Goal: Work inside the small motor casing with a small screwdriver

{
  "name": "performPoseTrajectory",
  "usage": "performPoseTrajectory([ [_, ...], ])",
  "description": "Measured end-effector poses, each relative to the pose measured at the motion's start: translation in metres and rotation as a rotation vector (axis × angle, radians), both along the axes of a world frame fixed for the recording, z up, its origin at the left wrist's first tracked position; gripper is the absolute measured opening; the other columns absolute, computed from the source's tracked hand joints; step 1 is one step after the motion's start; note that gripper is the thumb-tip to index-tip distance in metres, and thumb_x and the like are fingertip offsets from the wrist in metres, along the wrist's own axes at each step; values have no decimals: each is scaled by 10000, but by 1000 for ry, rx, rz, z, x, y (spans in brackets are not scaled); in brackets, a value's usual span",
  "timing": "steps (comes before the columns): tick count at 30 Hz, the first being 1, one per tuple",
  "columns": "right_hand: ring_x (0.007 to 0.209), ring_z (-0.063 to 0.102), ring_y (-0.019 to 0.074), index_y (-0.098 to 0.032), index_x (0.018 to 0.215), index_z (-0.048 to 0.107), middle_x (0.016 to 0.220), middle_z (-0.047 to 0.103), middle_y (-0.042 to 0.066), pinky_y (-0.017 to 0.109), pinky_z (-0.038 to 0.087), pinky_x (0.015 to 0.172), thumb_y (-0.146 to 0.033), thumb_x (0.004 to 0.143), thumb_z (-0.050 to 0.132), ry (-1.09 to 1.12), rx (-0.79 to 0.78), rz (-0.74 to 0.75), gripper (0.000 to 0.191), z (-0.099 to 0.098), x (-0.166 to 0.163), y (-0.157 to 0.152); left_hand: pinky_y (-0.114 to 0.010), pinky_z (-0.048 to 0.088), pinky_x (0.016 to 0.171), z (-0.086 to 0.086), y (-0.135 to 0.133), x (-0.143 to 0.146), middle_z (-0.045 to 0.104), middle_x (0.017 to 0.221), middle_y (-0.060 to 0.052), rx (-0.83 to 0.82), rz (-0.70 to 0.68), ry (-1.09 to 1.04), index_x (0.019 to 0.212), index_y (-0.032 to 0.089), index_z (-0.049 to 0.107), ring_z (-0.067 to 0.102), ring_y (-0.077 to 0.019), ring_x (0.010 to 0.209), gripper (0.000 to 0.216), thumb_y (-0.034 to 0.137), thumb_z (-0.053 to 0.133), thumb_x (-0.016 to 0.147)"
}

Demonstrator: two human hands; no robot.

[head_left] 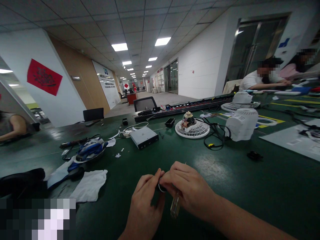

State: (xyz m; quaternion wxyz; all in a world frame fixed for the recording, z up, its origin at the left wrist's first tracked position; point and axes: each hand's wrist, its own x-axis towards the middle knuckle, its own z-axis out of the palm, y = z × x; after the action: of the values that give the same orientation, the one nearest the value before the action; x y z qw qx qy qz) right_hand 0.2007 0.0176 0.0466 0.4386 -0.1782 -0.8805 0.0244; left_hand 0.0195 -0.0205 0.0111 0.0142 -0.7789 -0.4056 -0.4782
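Note:
Close together above the green table, both my hands meet at a small dark round piece with a silvery rim (162,188). My left hand (145,201) is closed, gripping that piece between thumb and fingers. A screwdriver with a clear yellowish handle (175,205) is held in my right hand (191,188), its handle pointing down toward me. The fingertips of my right hand touch or nearly touch the round piece. Fingers hide the screwdriver's shaft and most of the piece.
Ahead lie a grey disc drive (144,136), a white fan grille with a motor (192,129) and a white plastic housing (242,124). At left are a white cloth (90,185) and a dish with blue fabric (90,150). People sit at the far right and far left.

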Motion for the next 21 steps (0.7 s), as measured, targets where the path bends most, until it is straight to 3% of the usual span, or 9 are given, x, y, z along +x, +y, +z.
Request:
performPoseTrajectory([
  [5,687,510,207,-186,879,640,740,700,34,347,375,614,-118,1038,455,-87,98,-66,253,3,3,-2,-306,619,868,-1,0,0,745,1162,-79,-8,-29,11,1458,227,493,695,-203,1010,619,12,580,885],
  [9,709,530,193,-204,747,583,753,660,25,333,422,657,-81,952,555,33,-75,-106,241,1,0,-3,-314,628,847,0,-1,-1,744,1144,-98,-7,-22,19,1458,222,503,701,-214,1008,594,37,573,898],
  [14,809,584,203,-211,863,617,908,588,37,323,484,692,-199,819,752,175,-356,-188,143,4,2,-3,-347,634,854,3,0,-1,749,1153,-87,-52,36,8,1424,220,535,711,-223,1007,548,76,571,896],
  [18,836,574,221,-200,1081,583,954,572,64,358,497,737,-261,926,587,321,-394,-269,166,7,5,-1,-428,602,940,2,4,-5,729,1228,-83,-105,137,-43,1416,227,532,697,-243,1087,536,103,581,897],
  [21,855,579,219,-196,1078,604,973,575,77,358,491,746,-248,1022,449,395,-432,-320,173,8,6,3,-447,596,935,-2,8,-10,706,1251,-91,-167,189,-127,1387,219,535,710,-240,1053,534,128,618,868],
])
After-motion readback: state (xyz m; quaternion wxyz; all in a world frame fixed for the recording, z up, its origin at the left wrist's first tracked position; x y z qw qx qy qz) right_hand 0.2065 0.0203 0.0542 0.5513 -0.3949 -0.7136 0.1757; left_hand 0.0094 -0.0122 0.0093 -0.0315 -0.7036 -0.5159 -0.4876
